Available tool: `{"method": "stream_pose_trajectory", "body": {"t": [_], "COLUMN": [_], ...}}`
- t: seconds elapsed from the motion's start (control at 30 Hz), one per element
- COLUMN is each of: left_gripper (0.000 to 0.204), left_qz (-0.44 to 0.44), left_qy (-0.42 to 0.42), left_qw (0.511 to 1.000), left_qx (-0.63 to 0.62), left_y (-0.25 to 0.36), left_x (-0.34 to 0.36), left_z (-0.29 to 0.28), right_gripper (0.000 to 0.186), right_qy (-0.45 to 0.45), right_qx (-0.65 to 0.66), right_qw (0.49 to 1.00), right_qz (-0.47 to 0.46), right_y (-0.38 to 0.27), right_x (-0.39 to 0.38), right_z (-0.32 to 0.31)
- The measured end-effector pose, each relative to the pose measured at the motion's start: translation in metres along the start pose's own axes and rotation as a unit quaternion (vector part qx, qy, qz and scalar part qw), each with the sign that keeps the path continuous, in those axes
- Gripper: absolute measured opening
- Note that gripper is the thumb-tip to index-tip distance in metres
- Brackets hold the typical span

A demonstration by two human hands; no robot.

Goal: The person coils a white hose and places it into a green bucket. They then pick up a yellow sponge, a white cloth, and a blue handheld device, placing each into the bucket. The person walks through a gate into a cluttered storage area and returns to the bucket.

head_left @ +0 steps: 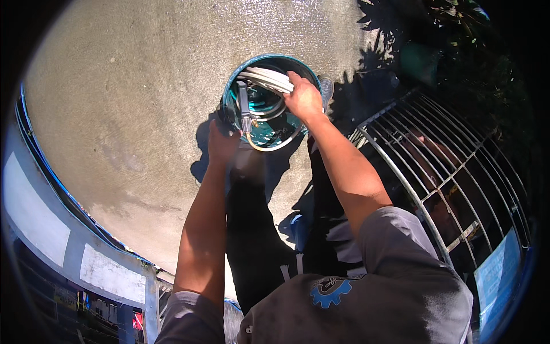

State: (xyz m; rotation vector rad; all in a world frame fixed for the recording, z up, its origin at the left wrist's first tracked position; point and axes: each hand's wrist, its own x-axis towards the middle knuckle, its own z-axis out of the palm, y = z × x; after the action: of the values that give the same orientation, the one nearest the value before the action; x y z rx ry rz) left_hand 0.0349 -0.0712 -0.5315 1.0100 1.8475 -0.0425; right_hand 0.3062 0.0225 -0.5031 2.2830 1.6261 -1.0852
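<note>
A teal round bucket (pixel 275 55) stands on wet concrete, with a coiled white hose (pixel 267 79) inside it. My right hand (pixel 303 98) reaches over its right side, the fingers closed around several loops of the hose. A dark-handled spray nozzle (pixel 245 109) leans upright at the left inside wall. From its brass-coloured fitting the hose bends along the near rim. Low on the bucket's left side is my left hand (pixel 223 142), in shade, thumb toward the rim and fingers along the outer wall. It seems to grip the bucket; its fingertips are partly hidden.
To the right, a metal barred rack (pixel 427 192) rises close to my right arm. Leafy plants (pixel 475 69) fill the far right in shadow. A shoe (pixel 326 89) shows behind the bucket. A blue-grey railing with white panels (pixel 112 272) curves along the lower left. Concrete ground (pixel 132 103) stretches left.
</note>
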Motion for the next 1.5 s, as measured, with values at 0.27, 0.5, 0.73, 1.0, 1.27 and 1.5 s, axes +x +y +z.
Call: {"method": "stream_pose_trajectory", "body": {"t": [0.27, 0.5, 0.73, 1.0, 1.27, 1.5], "left_gripper": [0.054, 0.026, 0.013, 0.016, 0.022, 0.020], "left_qz": [-0.079, -0.018, -0.188, -0.164, -0.090, -0.037], "left_qy": [-0.018, -0.052, -0.004, -0.094, -0.165, -0.217], "left_qw": [0.984, 0.983, 0.937, 0.937, 0.952, 0.958], "left_qx": [-0.158, -0.174, -0.293, -0.295, -0.242, -0.182], "left_y": [0.016, -0.022, -0.016, 0.053, 0.184, 0.246], "left_x": [0.042, 0.062, 0.046, -0.012, -0.036, -0.061], "left_z": [0.031, 0.028, 0.047, 0.062, 0.164, 0.214], "right_gripper": [0.042, 0.046, 0.070, 0.098, 0.067, 0.053], "right_qy": [-0.084, -0.096, 0.055, 0.053, 0.166, 0.244], "right_qx": [0.055, 0.104, 0.239, 0.511, 0.700, 0.673], "right_qw": [0.994, 0.989, 0.959, 0.800, 0.652, 0.627], "right_qz": [0.034, 0.035, -0.144, 0.310, 0.238, 0.307], "right_y": [-0.008, 0.009, 0.011, 0.163, 0.226, 0.279], "right_x": [0.035, 0.112, 0.001, -0.111, -0.121, -0.150], "right_z": [0.029, 0.049, 0.046, -0.008, -0.015, -0.023]}}
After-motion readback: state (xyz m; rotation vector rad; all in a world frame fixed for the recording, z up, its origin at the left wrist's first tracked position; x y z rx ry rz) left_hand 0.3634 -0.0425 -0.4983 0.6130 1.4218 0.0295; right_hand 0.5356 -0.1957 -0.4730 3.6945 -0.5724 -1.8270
